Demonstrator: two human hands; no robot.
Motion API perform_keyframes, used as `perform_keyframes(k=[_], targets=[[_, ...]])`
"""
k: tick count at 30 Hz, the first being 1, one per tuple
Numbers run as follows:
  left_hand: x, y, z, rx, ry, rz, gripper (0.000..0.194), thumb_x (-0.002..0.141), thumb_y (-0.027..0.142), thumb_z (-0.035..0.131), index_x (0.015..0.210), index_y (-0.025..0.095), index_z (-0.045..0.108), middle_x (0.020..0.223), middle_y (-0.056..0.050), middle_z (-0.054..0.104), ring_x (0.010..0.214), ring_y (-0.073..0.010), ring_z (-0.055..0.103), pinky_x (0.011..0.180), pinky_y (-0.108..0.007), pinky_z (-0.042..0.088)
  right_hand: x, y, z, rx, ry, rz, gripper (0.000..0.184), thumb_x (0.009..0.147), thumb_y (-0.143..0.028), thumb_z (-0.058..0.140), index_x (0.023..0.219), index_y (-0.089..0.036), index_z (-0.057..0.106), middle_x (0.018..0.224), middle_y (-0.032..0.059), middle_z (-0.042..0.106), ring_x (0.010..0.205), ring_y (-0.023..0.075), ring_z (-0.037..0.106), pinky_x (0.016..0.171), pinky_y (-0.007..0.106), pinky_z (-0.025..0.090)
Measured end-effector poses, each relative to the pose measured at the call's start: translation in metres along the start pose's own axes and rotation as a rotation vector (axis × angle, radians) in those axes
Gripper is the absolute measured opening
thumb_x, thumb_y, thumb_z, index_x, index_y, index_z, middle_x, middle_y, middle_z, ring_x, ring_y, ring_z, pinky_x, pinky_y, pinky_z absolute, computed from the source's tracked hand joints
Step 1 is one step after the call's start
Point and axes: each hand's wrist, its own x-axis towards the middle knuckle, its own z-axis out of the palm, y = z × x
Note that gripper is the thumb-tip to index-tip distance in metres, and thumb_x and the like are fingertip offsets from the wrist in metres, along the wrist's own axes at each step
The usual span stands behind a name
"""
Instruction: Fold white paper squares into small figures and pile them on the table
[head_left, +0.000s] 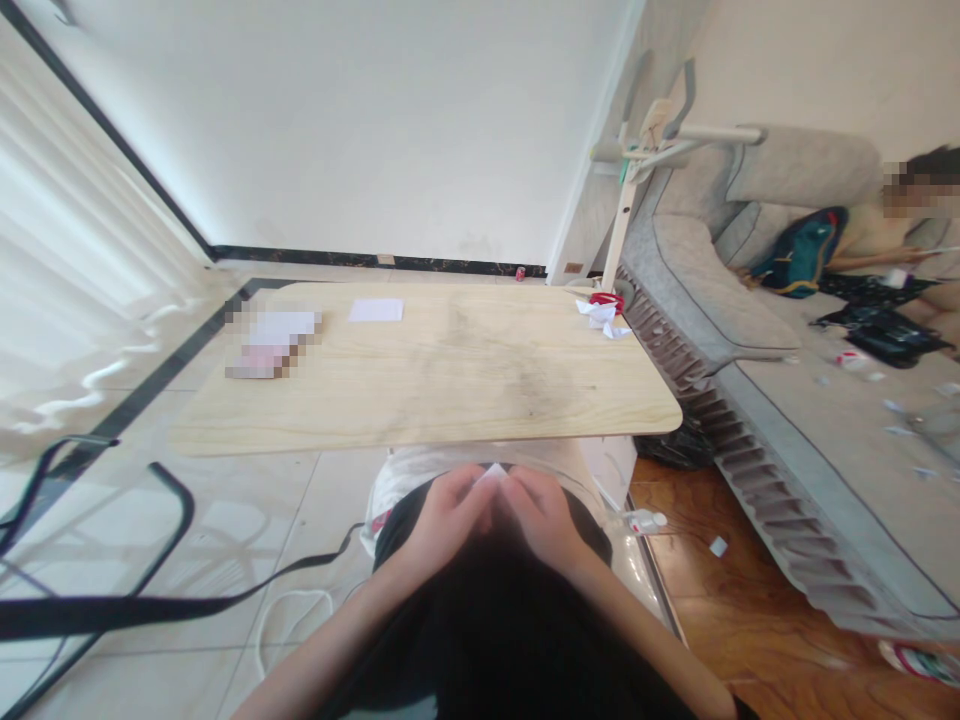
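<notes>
Paper piece [496, 472] is smack between left hand [450, 508] and right hand [537, 506], both pinching it, tip pointing far toward the bench [450, 385]; neither's nearer, long axis unclear.

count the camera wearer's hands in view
2: left hand and right hand, both at the white paper, on the near side of the table; neither is missing.

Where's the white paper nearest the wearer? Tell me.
In the head view, the white paper is below centre, held between the left hand and right hand, near the closest edge of the table.
</notes>
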Motion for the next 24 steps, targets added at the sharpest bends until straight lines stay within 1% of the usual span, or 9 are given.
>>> perform_keyframes(k=[4, 10, 14, 19, 24], targets=[[0.0003, -0.0028, 0.0003, 0.007, 0.002, 0.011, 0.041, 0.094, 0.040, 0.050, 0.059, 0.018, 0.055, 0.052, 0.002, 0.054, 0.052, -0.0123, 0.052, 0.058, -0.024, 0.043, 0.0005, 0.0011, -0.0005, -0.027, 0.000, -0.012, 0.038, 0.094, -0.030, 0.047, 0.058, -0.019, 0.051, 0.054, -0.0031, 0.049, 0.052, 0.0119, 0.045, 0.053, 0.025, 0.033], [0.0016, -0.0062, 0.0001, 0.031, -0.021, 0.031, 0.043, 0.095, 0.041, 0.048, 0.060, 0.017, 0.056, 0.051, 0.001, 0.056, 0.052, -0.0124, 0.053, 0.058, -0.024, 0.042, 0.0012, 0.0049, -0.0017, -0.021, 0.008, -0.010, 0.038, 0.093, -0.029, 0.048, 0.057, -0.019, 0.051, 0.052, -0.0037, 0.048, 0.050, 0.0110, 0.044, 0.051, 0.024, 0.033], [0.0017, -0.0073, -0.0013, 0.021, -0.036, 0.033, 0.042, 0.095, 0.040, 0.047, 0.061, 0.017, 0.058, 0.050, 0.002, 0.056, 0.051, -0.0124, 0.052, 0.059, -0.024, 0.042, 0.0019, 0.0039, -0.0021, -0.003, -0.016, -0.019, 0.037, 0.093, -0.029, 0.048, 0.057, -0.019, 0.051, 0.052, -0.0036, 0.048, 0.050, 0.0110, 0.044, 0.050, 0.024, 0.033], [0.0013, -0.0067, -0.0016, -0.012, -0.017, 0.037, 0.044, 0.095, 0.040, 0.048, 0.057, 0.018, 0.054, 0.051, 0.002, 0.055, 0.051, -0.0119, 0.052, 0.058, -0.024, 0.042, 0.0018, 0.0033, -0.0030, 0.059, -0.078, 0.003, 0.038, 0.093, -0.032, 0.048, 0.058, -0.019, 0.051, 0.053, -0.0031, 0.049, 0.051, 0.0112, 0.045, 0.052, 0.024, 0.035], [0.0020, -0.0077, -0.0020, -0.008, -0.023, 0.032, 0.044, 0.095, 0.039, 0.048, 0.057, 0.018, 0.055, 0.050, 0.002, 0.055, 0.050, -0.0118, 0.051, 0.056, -0.023, 0.041, 0.0019, 0.0034, -0.0042, 0.047, -0.111, 0.006, 0.040, 0.092, -0.034, 0.049, 0.055, -0.019, 0.047, 0.052, -0.0035, 0.045, 0.051, 0.0114, 0.042, 0.052, 0.024, 0.033]])
